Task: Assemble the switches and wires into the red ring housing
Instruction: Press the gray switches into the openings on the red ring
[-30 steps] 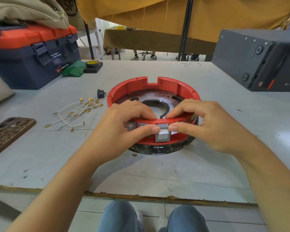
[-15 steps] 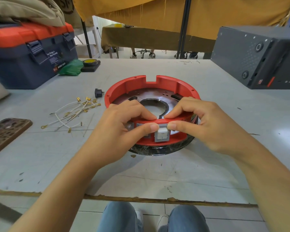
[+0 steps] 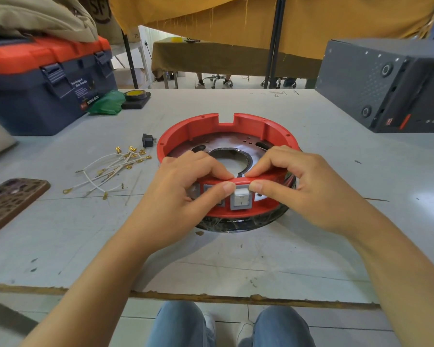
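Red ring housing sits on our surface. Our left hand and right hand pinch its near wall, thumbs touching the grey switch.

A pale grey worktable with a chipped, worn front edge carries a red plastic ring housing near its middle. Left of it lie loose white wires with brass terminals, a small black plug-like part and a brown patterned phone case. A navy toolbox with an orange lid, a green cloth, a yellow tape roll and a dark grey metal box sit toward the back.
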### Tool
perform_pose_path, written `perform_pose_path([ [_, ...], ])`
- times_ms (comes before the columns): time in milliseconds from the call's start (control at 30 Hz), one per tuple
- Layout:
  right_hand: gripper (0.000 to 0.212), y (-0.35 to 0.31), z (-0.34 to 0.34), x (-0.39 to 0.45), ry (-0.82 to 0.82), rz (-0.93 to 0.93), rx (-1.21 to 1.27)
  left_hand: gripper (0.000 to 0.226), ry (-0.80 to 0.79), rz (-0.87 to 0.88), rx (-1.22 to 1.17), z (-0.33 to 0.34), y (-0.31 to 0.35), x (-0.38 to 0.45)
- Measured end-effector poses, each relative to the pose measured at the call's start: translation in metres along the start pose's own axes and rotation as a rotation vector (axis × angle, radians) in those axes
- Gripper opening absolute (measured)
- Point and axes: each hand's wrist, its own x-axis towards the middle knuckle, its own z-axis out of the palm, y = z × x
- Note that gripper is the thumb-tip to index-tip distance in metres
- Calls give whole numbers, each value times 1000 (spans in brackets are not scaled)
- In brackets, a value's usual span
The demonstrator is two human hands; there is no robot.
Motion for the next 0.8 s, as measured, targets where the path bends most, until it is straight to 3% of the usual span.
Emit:
perform_pose_path([
  [267,34,3,-1,-4,-51,9,-138,37,-88,30,121,-4,-3,-5],
  [800,28,0,5,-2,-13,-8,-155,30,-31,14,176,1,-1,-3],
])
